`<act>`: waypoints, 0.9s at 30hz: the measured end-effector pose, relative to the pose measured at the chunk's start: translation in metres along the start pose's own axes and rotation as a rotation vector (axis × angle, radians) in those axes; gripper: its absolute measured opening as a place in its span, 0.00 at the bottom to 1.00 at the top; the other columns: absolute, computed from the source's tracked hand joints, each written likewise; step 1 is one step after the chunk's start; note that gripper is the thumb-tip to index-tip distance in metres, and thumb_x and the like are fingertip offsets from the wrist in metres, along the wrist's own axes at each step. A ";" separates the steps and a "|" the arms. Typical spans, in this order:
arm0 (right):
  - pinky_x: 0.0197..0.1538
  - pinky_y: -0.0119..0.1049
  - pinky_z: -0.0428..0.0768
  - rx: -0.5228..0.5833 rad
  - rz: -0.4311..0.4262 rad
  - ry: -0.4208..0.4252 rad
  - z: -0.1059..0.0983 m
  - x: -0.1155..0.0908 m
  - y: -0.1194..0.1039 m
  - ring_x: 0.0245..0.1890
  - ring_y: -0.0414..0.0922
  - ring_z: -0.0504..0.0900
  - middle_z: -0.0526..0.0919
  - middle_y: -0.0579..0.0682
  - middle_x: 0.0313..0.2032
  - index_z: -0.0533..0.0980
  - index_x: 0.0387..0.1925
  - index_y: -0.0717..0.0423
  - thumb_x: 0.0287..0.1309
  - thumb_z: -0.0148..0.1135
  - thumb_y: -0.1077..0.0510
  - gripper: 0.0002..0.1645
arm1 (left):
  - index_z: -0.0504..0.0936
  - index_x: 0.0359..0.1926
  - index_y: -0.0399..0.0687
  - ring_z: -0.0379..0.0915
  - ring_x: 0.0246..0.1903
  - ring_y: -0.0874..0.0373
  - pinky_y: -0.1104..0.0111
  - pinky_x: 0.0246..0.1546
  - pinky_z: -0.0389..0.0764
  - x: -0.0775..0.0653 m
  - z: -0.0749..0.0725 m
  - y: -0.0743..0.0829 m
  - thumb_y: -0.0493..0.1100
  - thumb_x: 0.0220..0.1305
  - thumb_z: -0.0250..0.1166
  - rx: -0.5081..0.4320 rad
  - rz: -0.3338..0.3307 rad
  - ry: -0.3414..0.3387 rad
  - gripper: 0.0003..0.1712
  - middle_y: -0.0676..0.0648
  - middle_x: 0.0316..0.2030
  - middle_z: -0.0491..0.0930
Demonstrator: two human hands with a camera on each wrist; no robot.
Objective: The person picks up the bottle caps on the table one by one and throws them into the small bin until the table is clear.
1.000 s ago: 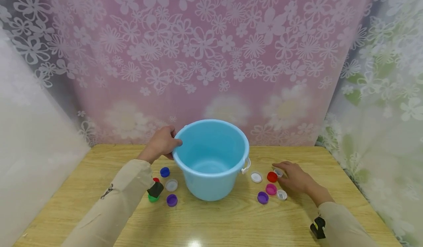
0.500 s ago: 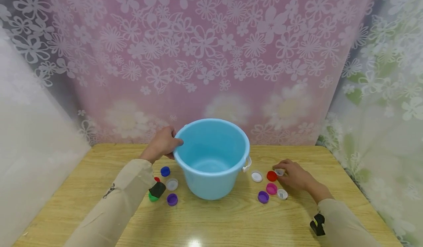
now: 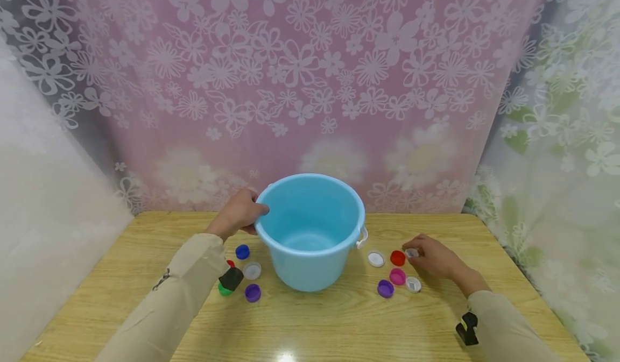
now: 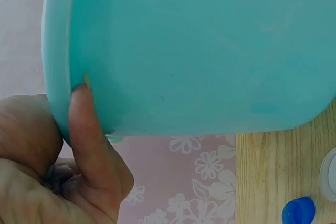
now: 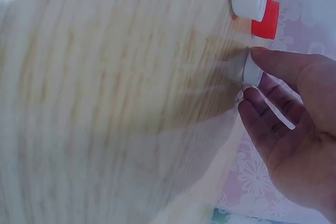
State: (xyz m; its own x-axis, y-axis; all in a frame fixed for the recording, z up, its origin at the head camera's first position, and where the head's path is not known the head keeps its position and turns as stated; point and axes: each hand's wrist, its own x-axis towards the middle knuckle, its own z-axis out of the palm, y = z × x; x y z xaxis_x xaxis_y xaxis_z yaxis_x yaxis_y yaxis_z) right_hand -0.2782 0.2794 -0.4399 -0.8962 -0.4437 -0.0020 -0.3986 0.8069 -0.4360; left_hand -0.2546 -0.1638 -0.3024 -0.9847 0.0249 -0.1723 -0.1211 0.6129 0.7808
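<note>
A light blue plastic bucket (image 3: 310, 268) stands upright on the wooden table. My left hand (image 3: 239, 211) grips its rim on the left side; the left wrist view shows one digit inside the wall and the rest of the hand outside. Over on the right, my right hand (image 3: 436, 257) pinches a white bottle cap (image 5: 253, 70) between thumb and fingers, right at the tabletop. Beside that cap lie a red cap (image 3: 397, 258), a pink cap (image 3: 397, 277) and another white cap (image 3: 413, 284).
Farther left in that group are a purple cap (image 3: 385, 289) and a white cap (image 3: 375, 258). Left of the bucket lie a blue cap (image 3: 242, 252), a clear-white cap (image 3: 252, 270), a purple cap (image 3: 253, 292) and a green cap (image 3: 225, 290). A floral curtain (image 3: 310, 82) hangs behind the table (image 3: 310, 329).
My right hand's fingers have closed in on the white cap beside the red one and now pinch it, with the cap shifted slightly right. The left hand keeps its grip on the bucket rim.
</note>
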 end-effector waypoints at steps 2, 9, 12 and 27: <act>0.38 0.41 0.75 0.014 0.014 0.002 0.000 -0.001 0.000 0.34 0.45 0.71 0.75 0.52 0.41 0.77 0.52 0.62 0.59 0.62 0.62 0.18 | 0.73 0.43 0.31 0.81 0.20 0.53 0.63 0.25 0.84 0.001 0.000 -0.001 0.37 0.67 0.57 -0.012 0.003 -0.006 0.10 0.32 0.35 0.79; 0.38 0.42 0.76 0.050 0.035 -0.003 -0.003 -0.006 -0.002 0.34 0.45 0.72 0.76 0.53 0.40 0.76 0.52 0.65 0.61 0.60 0.60 0.19 | 0.72 0.50 0.33 0.78 0.17 0.56 0.65 0.23 0.83 0.007 -0.005 -0.015 0.44 0.69 0.56 -0.208 -0.052 -0.121 0.18 0.34 0.33 0.80; 0.42 0.47 0.79 0.049 0.059 0.011 -0.007 -0.008 -0.002 0.38 0.48 0.76 0.78 0.55 0.44 0.76 0.53 0.64 0.62 0.60 0.60 0.19 | 0.71 0.55 0.34 0.78 0.17 0.58 0.65 0.26 0.83 0.009 -0.008 -0.021 0.48 0.71 0.54 -0.341 -0.090 -0.188 0.23 0.38 0.32 0.79; 0.38 0.45 0.82 0.061 -0.062 0.162 -0.043 -0.001 -0.027 0.41 0.53 0.80 0.76 0.62 0.50 0.75 0.55 0.65 0.63 0.61 0.57 0.21 | 0.63 0.61 0.29 0.82 0.31 0.54 0.65 0.33 0.84 0.009 -0.015 -0.038 0.43 0.71 0.54 -0.799 -0.076 -0.409 0.25 0.41 0.35 0.81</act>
State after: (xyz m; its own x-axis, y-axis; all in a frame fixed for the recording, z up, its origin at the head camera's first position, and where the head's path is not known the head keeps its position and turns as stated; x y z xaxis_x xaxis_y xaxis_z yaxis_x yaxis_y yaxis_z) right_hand -0.2744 0.2747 -0.3898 -0.8920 -0.4192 0.1694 -0.4458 0.7528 -0.4843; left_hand -0.2607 -0.1986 -0.3251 -0.8675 0.3796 -0.3215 -0.3853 -0.1039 0.9169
